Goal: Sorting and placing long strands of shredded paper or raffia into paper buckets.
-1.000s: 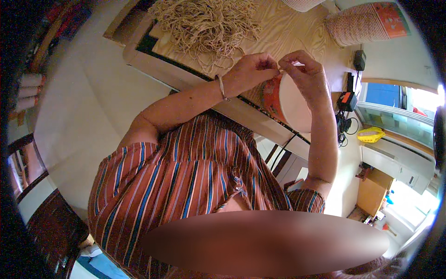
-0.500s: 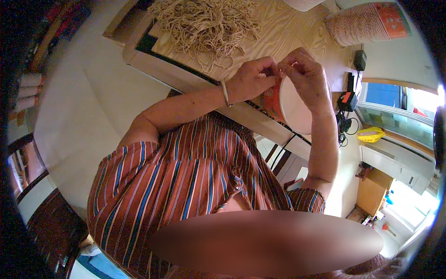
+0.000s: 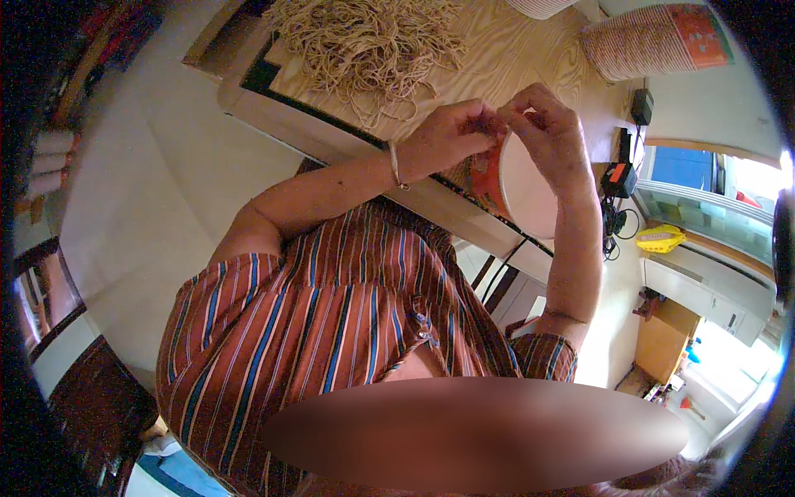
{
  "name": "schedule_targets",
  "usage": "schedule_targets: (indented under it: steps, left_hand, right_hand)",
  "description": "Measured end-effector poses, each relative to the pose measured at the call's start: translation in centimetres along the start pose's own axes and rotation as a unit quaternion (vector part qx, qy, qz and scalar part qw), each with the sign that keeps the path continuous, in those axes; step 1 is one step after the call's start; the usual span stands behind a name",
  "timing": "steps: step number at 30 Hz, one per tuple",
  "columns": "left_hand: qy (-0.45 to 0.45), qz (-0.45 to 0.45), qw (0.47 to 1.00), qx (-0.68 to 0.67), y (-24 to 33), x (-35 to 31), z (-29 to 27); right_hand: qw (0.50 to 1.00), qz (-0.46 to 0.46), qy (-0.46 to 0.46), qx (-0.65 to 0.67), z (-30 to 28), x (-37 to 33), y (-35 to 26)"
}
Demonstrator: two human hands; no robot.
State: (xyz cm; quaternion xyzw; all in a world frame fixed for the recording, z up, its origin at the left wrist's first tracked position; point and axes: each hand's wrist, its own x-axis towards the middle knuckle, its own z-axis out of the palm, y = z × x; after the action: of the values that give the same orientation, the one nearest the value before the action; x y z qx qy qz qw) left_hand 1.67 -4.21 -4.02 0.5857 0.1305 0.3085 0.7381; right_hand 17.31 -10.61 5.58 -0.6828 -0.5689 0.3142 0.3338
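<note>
Both my hands meet above the table's front edge, at the far rim of a paper bucket (image 3: 530, 195) with a red outside and a white inside. My left hand (image 3: 454, 139), a bangle on its wrist, is closed with its fingertips pinched at the rim beside the red wall. From the right, my right hand (image 3: 553, 139) reaches over the white opening, thumb and fingers pressed together close to the left fingertips. Whatever lies between the right fingertips is hidden or too small to make out. A loose heap of tan cord (image 3: 368, 50) lies farther left on the table.
The wood-grain table (image 3: 505, 50) carries a long stack of nested paper buckets (image 3: 642, 43) at the far right, and part of another stack (image 3: 542, 7) beside it. Black adapters (image 3: 619, 178) and cables are at its right edge. A yellow packet (image 3: 661, 239) is beyond them.
My fingers have shifted slightly at the bucket's rim, with the right fingertips drawn closer together. The bucket and the heap of cord stay in place.
</note>
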Motion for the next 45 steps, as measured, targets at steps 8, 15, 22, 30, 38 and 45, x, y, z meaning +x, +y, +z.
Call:
schedule_targets:
  steps: [8, 15, 22, 30, 38, 45]
  left_hand:
    - [-0.014, -0.047, 0.999, -0.011, 0.2, 0.5, 0.0]
    - [0.010, -0.004, 1.000, -0.004, -0.2, 0.5, 0.3]
    - [0.016, -0.016, 1.000, -0.011, -0.1, 0.4, 0.2]
    - [0.012, -0.012, 1.000, 0.026, 0.1, 0.2, 0.5]
    - [0.031, 0.053, 0.988, 0.140, -0.2, -0.2, 0.4]
    - [0.005, -0.024, 1.000, 0.012, -1.4, 0.1, -1.0]
  right_hand:
    - [1.000, -0.025, 0.018, -0.001, 0.0, 0.1, 0.9]
    - [0.999, -0.008, 0.027, 0.040, 0.1, 0.0, 0.9]
    - [1.000, 0.007, 0.006, 0.017, 0.1, -0.2, 0.2]
    - [1.000, 0.008, 0.012, 0.004, 0.7, -0.4, -0.4]
    - [0.998, -0.036, 0.033, -0.040, 0.8, -0.5, 0.5]
    - [0.998, 0.035, 0.010, -0.059, 0.4, -0.4, -1.0]
